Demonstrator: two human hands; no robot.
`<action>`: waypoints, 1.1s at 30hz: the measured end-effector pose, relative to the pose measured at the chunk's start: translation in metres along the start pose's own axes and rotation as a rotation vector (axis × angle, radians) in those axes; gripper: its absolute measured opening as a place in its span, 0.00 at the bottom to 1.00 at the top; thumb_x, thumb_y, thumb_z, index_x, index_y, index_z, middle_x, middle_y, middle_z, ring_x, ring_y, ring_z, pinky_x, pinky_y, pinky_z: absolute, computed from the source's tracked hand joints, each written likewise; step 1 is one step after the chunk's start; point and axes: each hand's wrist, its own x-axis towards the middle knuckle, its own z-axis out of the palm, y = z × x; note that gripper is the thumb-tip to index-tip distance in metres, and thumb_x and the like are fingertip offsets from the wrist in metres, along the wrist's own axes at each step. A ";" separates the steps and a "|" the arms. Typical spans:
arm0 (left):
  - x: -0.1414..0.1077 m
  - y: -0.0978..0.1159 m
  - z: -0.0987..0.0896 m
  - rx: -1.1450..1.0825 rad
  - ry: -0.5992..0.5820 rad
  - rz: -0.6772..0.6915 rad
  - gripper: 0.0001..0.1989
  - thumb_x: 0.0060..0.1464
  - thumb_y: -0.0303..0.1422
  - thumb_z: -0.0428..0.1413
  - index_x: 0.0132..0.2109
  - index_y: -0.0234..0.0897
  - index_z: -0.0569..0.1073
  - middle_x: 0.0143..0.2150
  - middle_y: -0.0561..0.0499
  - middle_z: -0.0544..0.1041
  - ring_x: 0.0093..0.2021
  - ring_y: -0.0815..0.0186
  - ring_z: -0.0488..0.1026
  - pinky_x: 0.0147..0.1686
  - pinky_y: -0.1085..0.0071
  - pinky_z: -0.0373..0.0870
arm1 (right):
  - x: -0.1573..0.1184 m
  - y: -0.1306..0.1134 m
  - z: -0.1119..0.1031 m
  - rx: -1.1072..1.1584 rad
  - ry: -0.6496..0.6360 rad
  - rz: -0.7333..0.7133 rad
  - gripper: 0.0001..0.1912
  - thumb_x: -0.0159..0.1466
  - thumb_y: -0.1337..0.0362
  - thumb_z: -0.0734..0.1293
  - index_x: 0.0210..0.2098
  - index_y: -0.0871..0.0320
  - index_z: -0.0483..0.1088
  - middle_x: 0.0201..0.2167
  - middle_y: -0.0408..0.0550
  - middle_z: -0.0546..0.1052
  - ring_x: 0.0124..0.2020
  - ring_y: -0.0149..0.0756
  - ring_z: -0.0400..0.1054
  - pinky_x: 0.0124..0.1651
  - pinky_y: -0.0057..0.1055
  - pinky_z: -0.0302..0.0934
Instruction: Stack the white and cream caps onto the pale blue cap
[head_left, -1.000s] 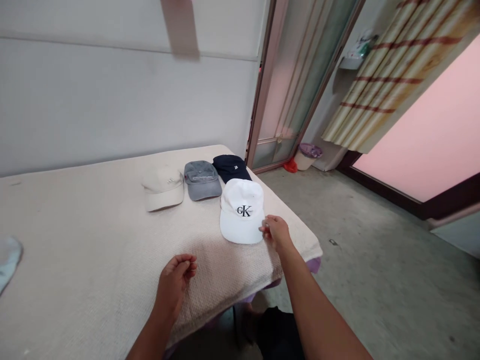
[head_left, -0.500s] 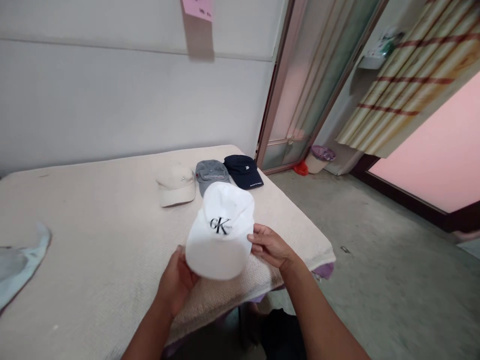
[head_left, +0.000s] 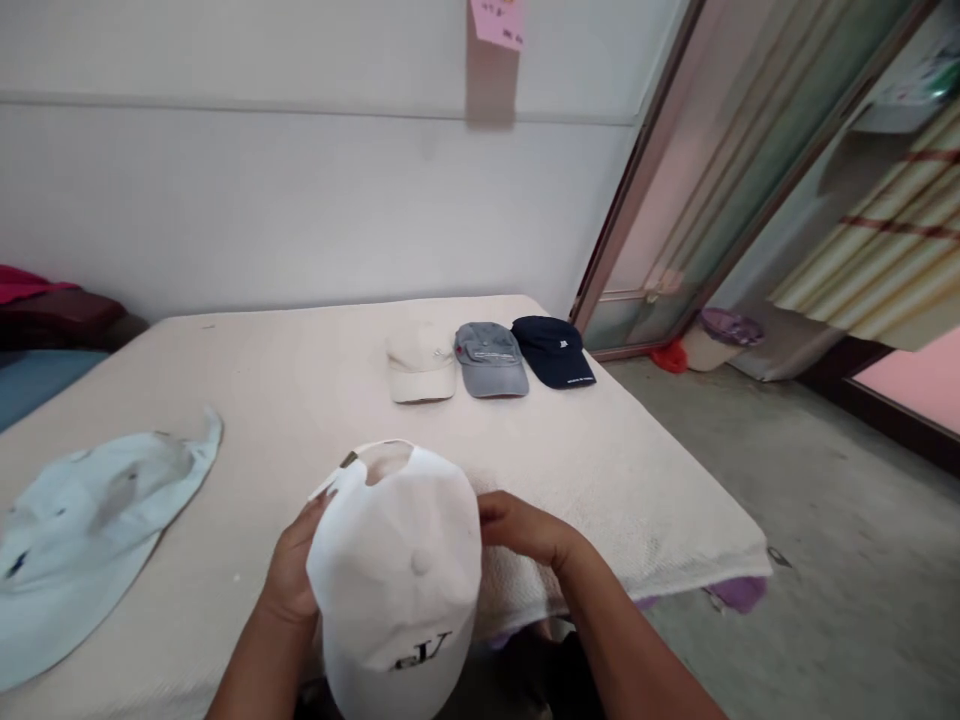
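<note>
Fingers of our left hand (head_left: pixel 292 575) and right hand (head_left: pixel 525 530) grip the white cap (head_left: pixel 397 585) by its sides above the desk (head_left: pixel 300 400) near edge, black logo facing us, unreadable. Far side: beige cap (head_left: pixel 420 362), grey cap (head_left: pixel 490 357), navy cap (head_left: pixel 553 350).

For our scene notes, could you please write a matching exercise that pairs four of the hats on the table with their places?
Things:
1. white cap
2. navy cap
3. grey cap
4. pale blue hat

Places:
A. middle of the far row of three
B. flat at the table's left side
C. held between the left hand and right hand
D. right end of the far row

Pairs: 1-C, 2-D, 3-A, 4-B
</note>
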 end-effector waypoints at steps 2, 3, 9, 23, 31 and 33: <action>-0.007 0.002 -0.002 -0.006 -0.074 -0.050 0.14 0.35 0.35 0.65 0.34 0.38 0.78 0.27 0.46 0.80 0.26 0.55 0.75 0.27 0.64 0.70 | 0.009 -0.008 0.009 0.141 0.072 -0.025 0.09 0.54 0.67 0.67 0.35 0.57 0.75 0.36 0.45 0.76 0.38 0.35 0.68 0.43 0.31 0.60; -0.011 0.003 -0.003 0.002 -0.137 -0.086 0.16 0.34 0.34 0.66 0.36 0.38 0.78 0.28 0.46 0.80 0.25 0.56 0.75 0.26 0.65 0.70 | 0.012 -0.011 0.014 0.226 0.086 -0.028 0.09 0.55 0.65 0.66 0.36 0.57 0.74 0.36 0.46 0.76 0.37 0.35 0.68 0.42 0.31 0.61; -0.026 -0.002 -0.003 0.242 -0.373 -0.249 0.17 0.39 0.29 0.65 0.41 0.33 0.78 0.33 0.42 0.80 0.29 0.60 0.74 0.30 0.69 0.67 | 0.037 -0.011 0.037 0.326 0.005 -0.042 0.16 0.60 0.54 0.63 0.39 0.60 0.71 0.23 0.43 0.69 0.23 0.28 0.63 0.29 0.26 0.58; -0.019 -0.017 0.001 0.232 -0.293 -0.182 0.10 0.45 0.31 0.61 0.38 0.35 0.79 0.30 0.45 0.79 0.28 0.61 0.73 0.33 0.67 0.66 | 0.051 -0.011 0.068 -0.463 0.163 -0.435 0.05 0.58 0.63 0.67 0.34 0.57 0.71 0.31 0.44 0.71 0.34 0.32 0.64 0.38 0.29 0.57; -0.018 -0.027 0.003 0.239 -0.276 -0.121 0.13 0.48 0.37 0.59 0.39 0.34 0.79 0.33 0.43 0.80 0.30 0.60 0.73 0.33 0.66 0.67 | 0.053 -0.012 0.071 -0.728 0.155 -0.436 0.08 0.63 0.62 0.61 0.29 0.57 0.67 0.28 0.42 0.69 0.30 0.31 0.60 0.34 0.29 0.53; -0.018 -0.027 0.006 0.208 -0.298 -0.135 0.13 0.50 0.37 0.58 0.40 0.33 0.79 0.32 0.42 0.79 0.29 0.60 0.73 0.33 0.66 0.67 | 0.055 -0.010 0.073 -0.743 0.208 -0.426 0.10 0.63 0.65 0.60 0.25 0.57 0.62 0.24 0.41 0.65 0.27 0.29 0.57 0.31 0.28 0.51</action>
